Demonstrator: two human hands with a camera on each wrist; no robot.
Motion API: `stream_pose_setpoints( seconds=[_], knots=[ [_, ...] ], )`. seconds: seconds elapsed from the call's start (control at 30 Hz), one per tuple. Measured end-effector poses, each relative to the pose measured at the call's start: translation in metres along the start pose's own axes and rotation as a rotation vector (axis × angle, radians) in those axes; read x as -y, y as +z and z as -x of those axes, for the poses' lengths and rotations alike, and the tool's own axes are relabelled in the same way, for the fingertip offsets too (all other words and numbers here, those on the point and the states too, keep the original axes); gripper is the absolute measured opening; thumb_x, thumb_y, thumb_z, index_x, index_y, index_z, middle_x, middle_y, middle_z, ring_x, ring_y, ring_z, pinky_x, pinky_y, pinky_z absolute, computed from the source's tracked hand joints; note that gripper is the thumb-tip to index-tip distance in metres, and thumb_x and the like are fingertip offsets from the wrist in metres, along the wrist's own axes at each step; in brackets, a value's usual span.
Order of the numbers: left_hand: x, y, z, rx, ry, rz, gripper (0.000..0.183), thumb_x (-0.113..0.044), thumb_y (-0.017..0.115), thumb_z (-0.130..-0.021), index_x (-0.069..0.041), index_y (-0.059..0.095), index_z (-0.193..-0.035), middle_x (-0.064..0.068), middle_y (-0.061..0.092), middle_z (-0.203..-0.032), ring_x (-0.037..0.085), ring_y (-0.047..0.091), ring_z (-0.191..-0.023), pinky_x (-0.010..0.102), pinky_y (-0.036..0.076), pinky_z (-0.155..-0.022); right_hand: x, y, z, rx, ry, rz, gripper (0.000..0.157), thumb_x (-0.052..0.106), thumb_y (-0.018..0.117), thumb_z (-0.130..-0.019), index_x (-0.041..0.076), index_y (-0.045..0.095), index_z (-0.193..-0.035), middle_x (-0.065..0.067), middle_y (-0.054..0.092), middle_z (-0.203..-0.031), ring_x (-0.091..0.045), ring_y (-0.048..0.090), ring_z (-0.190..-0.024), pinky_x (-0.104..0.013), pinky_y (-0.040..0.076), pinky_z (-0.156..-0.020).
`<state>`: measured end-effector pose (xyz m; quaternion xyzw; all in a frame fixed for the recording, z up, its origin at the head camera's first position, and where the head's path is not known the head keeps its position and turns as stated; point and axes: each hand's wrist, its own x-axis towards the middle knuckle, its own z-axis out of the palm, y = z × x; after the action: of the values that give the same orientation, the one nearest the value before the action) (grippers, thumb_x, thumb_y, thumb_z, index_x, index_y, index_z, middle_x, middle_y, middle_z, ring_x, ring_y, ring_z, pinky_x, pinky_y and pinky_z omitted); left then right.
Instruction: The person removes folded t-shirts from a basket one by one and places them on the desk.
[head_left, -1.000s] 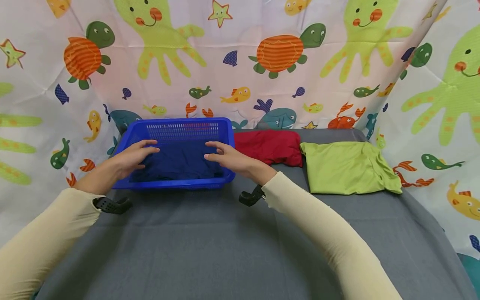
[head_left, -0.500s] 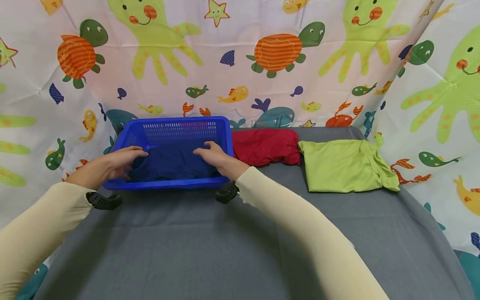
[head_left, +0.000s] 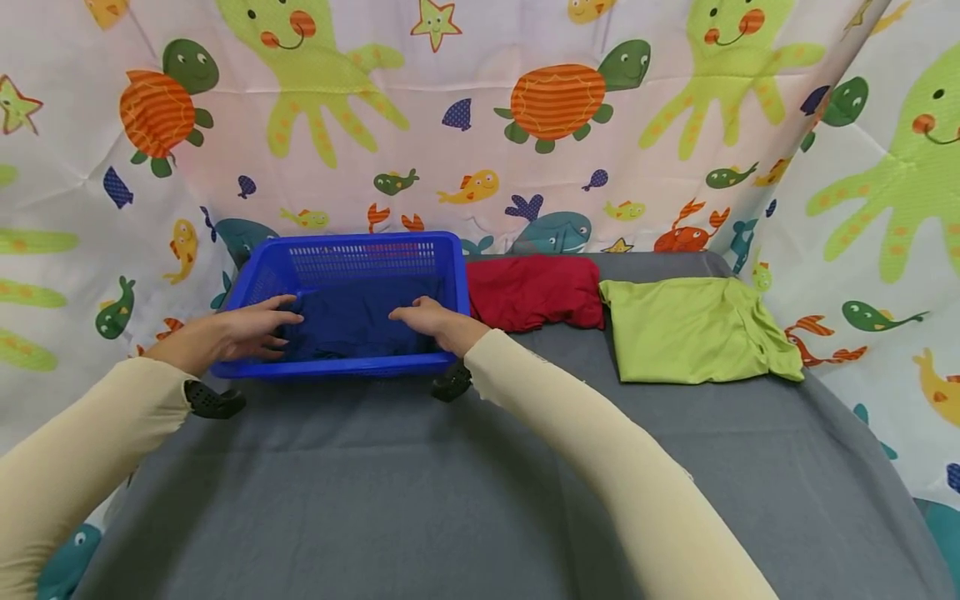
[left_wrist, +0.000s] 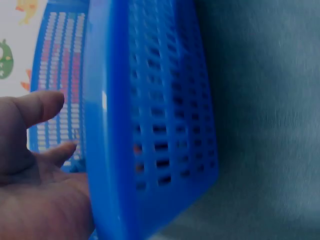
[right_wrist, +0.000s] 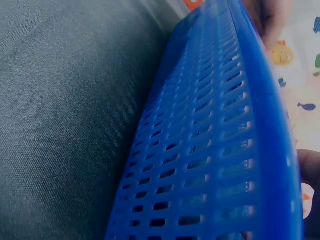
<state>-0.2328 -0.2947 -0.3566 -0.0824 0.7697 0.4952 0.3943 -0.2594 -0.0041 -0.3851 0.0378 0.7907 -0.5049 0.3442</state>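
A blue plastic basket (head_left: 347,365) with slotted walls stands at the back left of the table, and a dark blue cloth (head_left: 352,312) lies inside it. Over the basket's left end is my left hand (head_left: 251,329), its fingers spread and reaching past the rim beside the cloth. My right hand (head_left: 438,323) reaches over the right part of the basket, its fingertips at the cloth; its lower fingers are hidden, so a grip on the cloth cannot be made out. In the right wrist view the basket wall (right_wrist: 200,130) covers most of that hand.
Right of the basket lies a bunched red cloth (head_left: 536,292), and beyond it a flat yellow-green cloth (head_left: 690,333). A grey cover (head_left: 390,500) spreads over the table. A sea-animal curtain (head_left: 480,108) hangs behind and at both sides.
Both hands have come down into the basket from above it. The right hand has moved left, and its thumb and finger have drawn closer together. The cloths beside the basket stay put.
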Motion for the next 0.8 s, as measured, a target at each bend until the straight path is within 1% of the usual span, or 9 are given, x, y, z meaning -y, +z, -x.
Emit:
stream_pose_setpoints(
  seconds=[0.07, 0.17, 0.23, 0.3, 0.37, 0.47, 0.63, 0.7, 0.8],
  knots=[
    [0.002, -0.003, -0.001, 0.002, -0.008, -0.024, 0.075, -0.027, 0.032, -0.111, -0.012, -0.025, -0.158, 0.029, -0.025, -0.163, 0.058, 0.007, -0.151, 0.062, 0.023, -0.123, -0.001, -0.001, -0.002, 0.007, 0.011, -0.025, 0.074, 0.037, 0.06, -0.1, 0.011, 0.025, -0.16, -0.009, 0.025, -0.167, -0.031, 0.028, -0.153, -0.055, 0.028, -0.123],
    [0.005, -0.009, -0.002, 0.0, -0.015, -0.07, 0.07, -0.028, 0.028, -0.112, -0.007, -0.018, -0.159, 0.035, -0.014, -0.164, 0.053, 0.015, -0.15, 0.053, 0.035, -0.119, -0.002, 0.0, -0.005, 0.009, 0.014, -0.037, 0.074, 0.037, 0.061, -0.1, 0.013, 0.025, -0.16, -0.009, 0.026, -0.167, -0.029, 0.03, -0.152, -0.053, 0.032, -0.122],
    [0.006, -0.011, -0.002, 0.003, -0.018, -0.098, 0.069, -0.03, 0.028, -0.112, -0.004, -0.015, -0.16, 0.038, -0.006, -0.163, 0.052, 0.017, -0.15, 0.049, 0.038, -0.117, -0.003, 0.001, -0.007, 0.005, 0.011, -0.022, 0.074, 0.037, 0.061, -0.1, 0.015, 0.025, -0.161, -0.008, 0.027, -0.167, -0.028, 0.031, -0.152, -0.052, 0.033, -0.121],
    [0.007, -0.012, -0.003, 0.017, -0.018, -0.119, 0.07, -0.032, 0.028, -0.112, -0.001, -0.012, -0.16, 0.038, -0.003, -0.163, 0.052, 0.013, -0.152, 0.052, 0.034, -0.12, -0.003, 0.002, -0.008, 0.008, 0.007, -0.004, 0.074, 0.037, 0.06, -0.1, 0.017, 0.024, -0.161, -0.007, 0.026, -0.167, -0.028, 0.031, -0.151, -0.051, 0.034, -0.121],
    [0.005, -0.01, -0.002, 0.038, -0.015, -0.136, 0.071, -0.034, 0.029, -0.112, 0.0, -0.011, -0.16, 0.037, -0.004, -0.164, 0.052, 0.005, -0.153, 0.058, 0.025, -0.124, -0.003, 0.002, -0.009, 0.015, 0.004, 0.008, 0.073, 0.037, 0.059, -0.1, 0.019, 0.024, -0.162, -0.006, 0.026, -0.168, -0.029, 0.031, -0.151, -0.051, 0.033, -0.121],
    [0.0, -0.006, -0.002, 0.057, -0.011, -0.179, 0.076, -0.038, 0.034, -0.111, 0.001, -0.009, -0.16, 0.034, -0.007, -0.165, 0.052, -0.003, -0.153, 0.065, 0.013, -0.124, -0.003, 0.002, -0.009, 0.016, 0.0, 0.012, 0.071, 0.037, 0.059, -0.1, 0.02, 0.026, -0.161, -0.005, 0.025, -0.168, -0.029, 0.03, -0.152, -0.052, 0.03, -0.123],
    [-0.005, 0.001, -0.003, 0.046, -0.028, -0.246, 0.081, -0.043, 0.038, -0.109, 0.001, -0.006, -0.16, 0.033, -0.005, -0.165, 0.053, -0.005, -0.152, 0.069, 0.005, -0.122, -0.003, 0.002, -0.01, -0.004, -0.005, 0.006, 0.067, 0.037, 0.059, -0.101, 0.019, 0.032, -0.159, -0.006, 0.028, -0.167, -0.031, 0.029, -0.153, -0.056, 0.025, -0.124],
    [-0.005, 0.002, -0.003, 0.034, -0.03, -0.219, 0.081, -0.043, 0.037, -0.109, 0.0, -0.008, -0.16, 0.032, -0.009, -0.165, 0.055, -0.007, -0.152, 0.07, 0.004, -0.121, -0.003, 0.002, -0.011, -0.007, -0.01, -0.01, 0.065, 0.037, 0.059, -0.101, 0.017, 0.034, -0.158, -0.008, 0.03, -0.166, -0.031, 0.03, -0.152, -0.056, 0.027, -0.124],
    [-0.004, 0.002, -0.004, 0.013, -0.021, -0.139, 0.081, -0.038, 0.036, -0.11, -0.005, -0.019, -0.159, 0.032, -0.02, -0.163, 0.059, -0.008, -0.149, 0.071, 0.006, -0.121, -0.002, 0.002, -0.011, -0.011, -0.023, -0.042, 0.063, 0.033, 0.059, -0.101, 0.015, 0.036, -0.157, -0.01, 0.033, -0.164, -0.03, 0.034, -0.151, -0.053, 0.032, -0.122]
  ],
)
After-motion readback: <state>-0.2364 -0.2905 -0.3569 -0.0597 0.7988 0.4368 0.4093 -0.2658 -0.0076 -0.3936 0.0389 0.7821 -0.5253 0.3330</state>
